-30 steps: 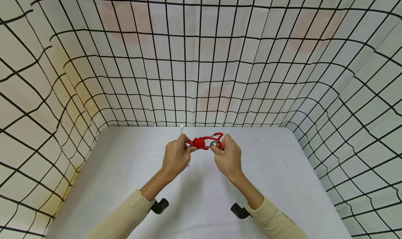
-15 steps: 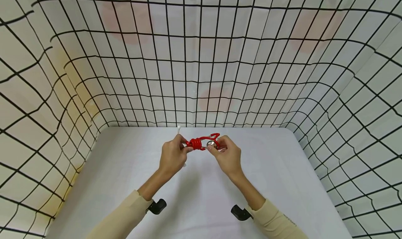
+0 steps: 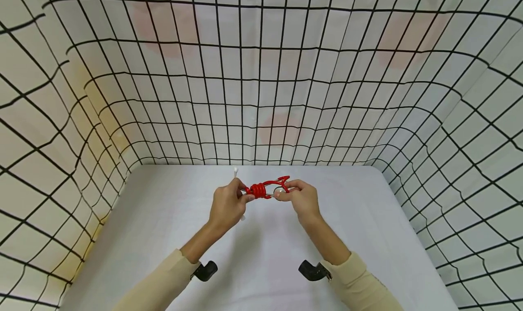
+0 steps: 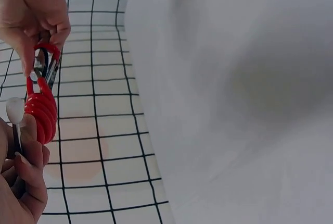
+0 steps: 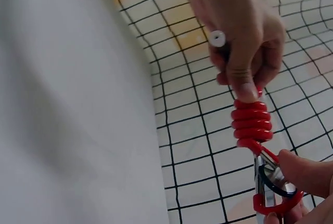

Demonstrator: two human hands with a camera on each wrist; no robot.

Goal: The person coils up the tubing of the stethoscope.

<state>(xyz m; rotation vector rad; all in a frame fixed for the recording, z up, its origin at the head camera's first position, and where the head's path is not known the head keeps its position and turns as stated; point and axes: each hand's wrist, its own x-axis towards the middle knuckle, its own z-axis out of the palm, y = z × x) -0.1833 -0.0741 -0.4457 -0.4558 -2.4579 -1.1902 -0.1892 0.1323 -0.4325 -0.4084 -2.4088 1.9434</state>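
Observation:
A stethoscope with red tubing is stretched between both hands above the table, its tube wound into a tight coil [image 3: 257, 190]. My left hand [image 3: 226, 207] pinches the coil's left end. Metal ear tubes run through that hand, one white ear tip [image 3: 235, 170] poking out above it and another ear tip [image 3: 243, 218] below. With thumb and fingers my right hand [image 3: 305, 202] pinches the dark-rimmed silver chest piece [image 5: 276, 179] at the other end. A red tube loop surrounds that piece in the right wrist view. Fingers partly cover the chest piece in the head view.
A white-covered table [image 3: 347, 238] lies under the hands. Black wire mesh [image 3: 269, 93] rises at the back and both sides, with white cloth behind it. A black wrist mount [image 3: 205, 271] sticks out from the left sleeve, and a similar mount [image 3: 313, 271] from the right.
Both hands drifted slightly left with the stethoscope, then back right and a little lower. The right hand has turned, its fingers changing their hold around the chest piece.

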